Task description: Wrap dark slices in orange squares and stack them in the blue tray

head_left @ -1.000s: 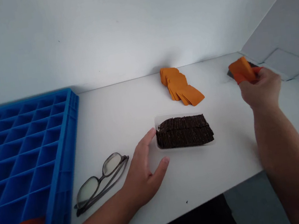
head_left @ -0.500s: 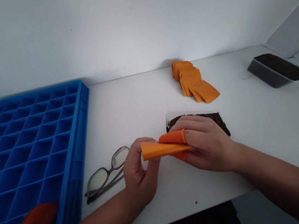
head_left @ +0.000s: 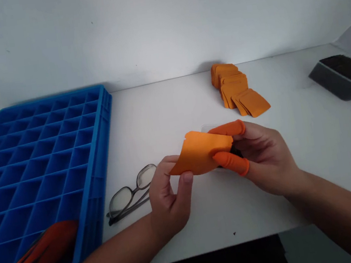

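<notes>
An orange square piece [head_left: 201, 151], thin and slightly curved, with small notches at its corners, is held above the table between both hands. My left hand [head_left: 168, 200] has its thumb and fingers closed on the lower left edge. On the other side, my right hand [head_left: 270, 159] pinches the right end between thumb and index finger. Both of those fingertips wear orange finger cots [head_left: 233, 164]. Behind the right hand sits a shallow clear tray [head_left: 208, 127] with dark contents, mostly hidden. Similar orange pieces [head_left: 233, 87] lie in an overlapping pile farther back.
On the left stands a blue compartment crate [head_left: 96, 161] with an orange-and-black item [head_left: 52, 246] in its near corner. Folded eyeglasses [head_left: 134, 190] lie beside my left hand. A box of dark thin strips [head_left: 345, 75] is at far right. A white wall [head_left: 153, 29] closes the back.
The orange piece has turned from nearly edge-on to showing its broad face. My right hand has shifted right and opened its grip outward to the piece's right end. The view has swung slightly left.
</notes>
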Demonstrator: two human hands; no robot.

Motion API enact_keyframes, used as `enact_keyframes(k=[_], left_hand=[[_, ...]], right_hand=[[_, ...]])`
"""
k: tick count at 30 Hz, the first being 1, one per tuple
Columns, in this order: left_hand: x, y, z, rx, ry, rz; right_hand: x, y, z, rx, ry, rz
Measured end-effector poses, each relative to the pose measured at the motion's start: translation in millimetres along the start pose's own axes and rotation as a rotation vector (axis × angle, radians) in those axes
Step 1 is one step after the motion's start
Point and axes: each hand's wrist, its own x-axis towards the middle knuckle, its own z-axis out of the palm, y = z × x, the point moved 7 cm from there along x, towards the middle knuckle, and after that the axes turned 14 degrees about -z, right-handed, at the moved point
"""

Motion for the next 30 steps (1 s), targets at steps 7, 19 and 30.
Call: enact_keyframes(k=[7,19,30], left_hand=[[1.5,0.7,-4.1,-0.062,0.105,-0.01],[7.1,1.6,2.6,0.14,0.037,-0.022],[-3.7,4.5,12.5,-0.011,-0.075,0.095]], right_hand=[[8.1,-5.0,3.1,-0.094,-0.122,-0.011],[5.3,-15.6,8.3,-0.391,-0.197,-0.165],[-4.9,-20.7,15.2,-0.369,-0.179,-0.174]])
